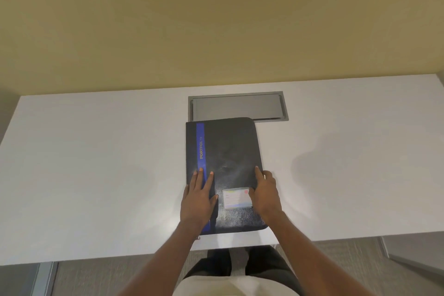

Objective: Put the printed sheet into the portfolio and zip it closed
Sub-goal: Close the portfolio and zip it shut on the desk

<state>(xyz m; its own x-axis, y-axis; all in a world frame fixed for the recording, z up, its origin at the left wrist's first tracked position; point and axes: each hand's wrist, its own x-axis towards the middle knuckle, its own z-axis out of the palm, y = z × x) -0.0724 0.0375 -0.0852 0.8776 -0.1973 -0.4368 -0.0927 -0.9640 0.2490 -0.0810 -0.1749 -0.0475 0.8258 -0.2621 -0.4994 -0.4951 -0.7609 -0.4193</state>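
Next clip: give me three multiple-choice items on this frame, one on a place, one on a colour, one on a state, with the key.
1. What lies just beyond the black textured portfolio on the white desk?
A. a grey rectangular hatch set into the desktop
B. an open laptop
C. a stack of books

2. What colour is the stripe along the portfolio's left side?
A. red
B. green
C. blue

3. How does the portfolio lie?
A. opened out
B. closed, flat on the desk
C. standing on edge

Key:
1 A, the hatch sits at the portfolio's far edge.
2 C, the stripe is blue with yellow lettering.
3 B, the cover is down, with the left hand flat on it and the right hand at its right edge.
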